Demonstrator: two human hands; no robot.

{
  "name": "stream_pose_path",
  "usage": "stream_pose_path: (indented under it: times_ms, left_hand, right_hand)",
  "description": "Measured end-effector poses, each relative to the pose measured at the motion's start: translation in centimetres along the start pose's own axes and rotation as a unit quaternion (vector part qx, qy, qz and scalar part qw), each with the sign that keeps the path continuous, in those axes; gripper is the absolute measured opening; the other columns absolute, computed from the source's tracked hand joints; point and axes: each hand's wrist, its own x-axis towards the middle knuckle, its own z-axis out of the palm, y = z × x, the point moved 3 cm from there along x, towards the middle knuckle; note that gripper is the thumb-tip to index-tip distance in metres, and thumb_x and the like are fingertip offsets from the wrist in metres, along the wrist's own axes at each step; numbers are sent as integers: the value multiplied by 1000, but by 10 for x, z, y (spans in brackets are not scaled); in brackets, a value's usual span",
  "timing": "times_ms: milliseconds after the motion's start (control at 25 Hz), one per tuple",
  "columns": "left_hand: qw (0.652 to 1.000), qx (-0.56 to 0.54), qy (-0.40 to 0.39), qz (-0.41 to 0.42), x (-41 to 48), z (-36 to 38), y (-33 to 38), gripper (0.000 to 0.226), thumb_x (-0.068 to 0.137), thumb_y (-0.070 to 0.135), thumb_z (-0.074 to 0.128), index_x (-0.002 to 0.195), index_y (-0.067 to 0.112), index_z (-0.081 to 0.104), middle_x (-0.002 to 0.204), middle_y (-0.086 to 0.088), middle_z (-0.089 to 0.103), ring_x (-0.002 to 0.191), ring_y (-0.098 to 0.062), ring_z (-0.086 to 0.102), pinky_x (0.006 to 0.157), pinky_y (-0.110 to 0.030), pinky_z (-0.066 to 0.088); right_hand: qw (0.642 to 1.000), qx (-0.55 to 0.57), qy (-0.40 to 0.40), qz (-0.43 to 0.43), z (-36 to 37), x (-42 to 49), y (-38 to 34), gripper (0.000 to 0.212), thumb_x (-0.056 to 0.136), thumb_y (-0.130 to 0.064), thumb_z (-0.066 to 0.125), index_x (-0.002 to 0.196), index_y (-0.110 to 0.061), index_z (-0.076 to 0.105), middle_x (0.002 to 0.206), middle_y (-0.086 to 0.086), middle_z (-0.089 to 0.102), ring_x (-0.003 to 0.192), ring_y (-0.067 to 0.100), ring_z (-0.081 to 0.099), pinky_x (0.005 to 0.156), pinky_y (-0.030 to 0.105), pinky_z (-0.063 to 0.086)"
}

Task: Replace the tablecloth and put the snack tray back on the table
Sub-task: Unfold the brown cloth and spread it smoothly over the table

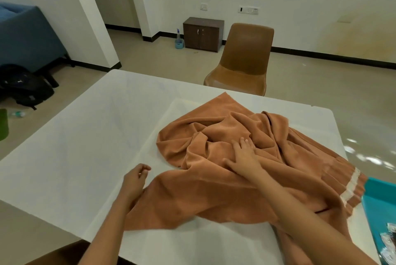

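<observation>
A rust-orange tablecloth [225,189] lies crumpled in soft, deep folds on the right half of a white table [75,147], one corner pointing toward the far edge. The fabric looks matte and velvety, with a pale striped band along its right hem. Its near part slides off the table and is cut off by the bottom of the view, and my right forearm hides some of it. My right hand [244,157] rests flat on the middle of the heap, fingers straight and spread, gripping nothing. My left hand [134,179] is just beside the cloth's left edge, fingers loosely curled with nothing visible in them; I cannot tell whether the wrist touches the fabric. The tabletop is smooth, with faint straight lines across it. At the right border sits a teal snack tray [377,198], mostly out of frame, holding crinkled silvery wrappers too blurred to identify; I cannot tell what it rests on. Beyond the table stands a glossy brown moulded chair [246,54]. Farther back are a dark wooden cabinet [202,34] and a spray bottle [178,38], and at left a blue sofa [27,35] and a black backpack [23,87].
</observation>
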Motion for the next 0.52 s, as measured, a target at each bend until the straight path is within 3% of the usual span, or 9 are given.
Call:
stream_pose_path:
  times_ms: [80,160,240,280,320,400,520]
  left_hand:
    - [998,-34,-29,-34,1,38,14,20,97,10,45,104,14,63,105,-9,67,97,-25,61,84,-31,47]
    - [996,5,-75,-54,1,71,18,22,98,12,42,107,10,62,110,-13,66,99,-27,59,84,-29,44]
    - [992,20,-111,-58,-3,90,21,20,97,19,45,99,12,64,107,-12,67,90,-21,58,77,-27,43]
    - [990,7,-127,-64,-5,95,21,19,95,27,52,93,14,65,102,-9,68,86,-18,58,74,-27,44]
    - [988,3,-138,-67,-6,98,22,20,89,35,61,89,16,65,95,-6,68,82,-16,59,70,-26,45]
    - [986,45,-157,-38,-7,104,28,34,74,51,71,85,20,60,84,1,64,76,-12,58,63,-24,42]
    - [985,103,-137,10,-11,124,46,47,64,67,66,75,24,50,81,4,56,69,-10,54,59,-25,39]
  right_hand:
    - [998,-56,-6,34,31,3,-5,59,91,-43,56,139,-15,37,157,20,16,147,35,9,118,49,5]
    - [997,-57,35,36,39,5,9,31,95,-32,51,121,-16,51,142,17,42,139,34,30,116,51,20]
    - [990,59,123,34,21,-6,27,11,95,-19,45,104,-15,51,109,10,61,109,34,56,90,45,46]
    - [977,117,169,56,4,-15,37,7,94,-13,44,98,-14,50,94,6,61,94,33,59,74,39,48]
    - [957,174,208,105,-14,-25,52,6,94,-10,44,96,-11,49,88,4,58,89,33,58,67,36,45]
    - [911,241,270,196,-47,-51,90,14,95,-8,44,107,-3,51,103,14,58,99,37,55,80,43,47]
    - [873,283,274,288,-93,-95,93,29,98,-4,43,125,5,45,127,31,49,112,44,48,95,43,39]
